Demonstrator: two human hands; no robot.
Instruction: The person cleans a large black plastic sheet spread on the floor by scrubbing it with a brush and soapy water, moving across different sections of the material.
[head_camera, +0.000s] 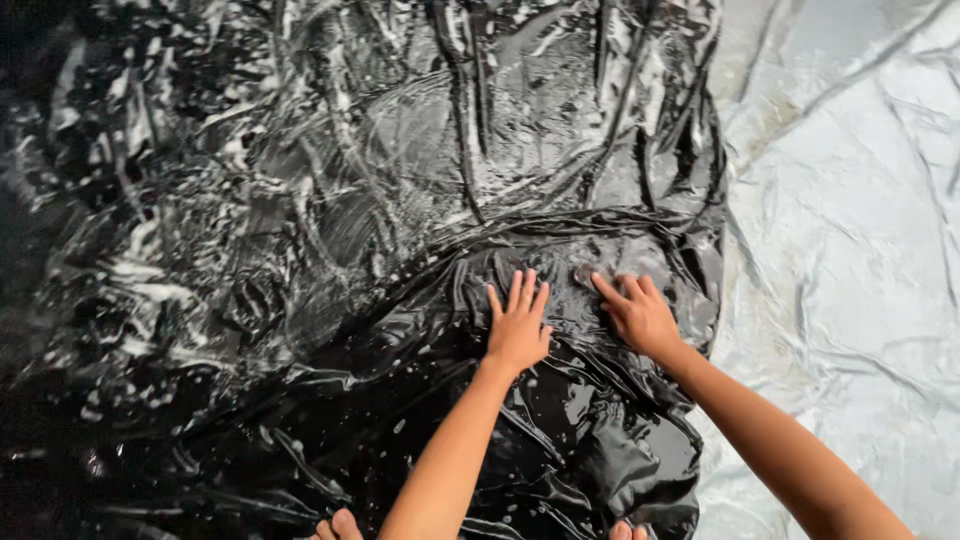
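A large, wet, glossy black plastic sheet (300, 250) lies crumpled across most of the view, streaked with soapy foam. My left hand (518, 325) presses flat on it, fingers spread. My right hand (637, 312) rests just beside it on the same sheet, fingers bent and pressing on a raised fold. Neither hand holds anything. My toes (338, 525) show at the bottom edge on the sheet.
A silvery grey plastic sheet (850, 230), wrinkled, covers the ground to the right, under the black sheet's edge. Thick ridges and folds of black plastic run across the top centre and bunch up at the lower right.
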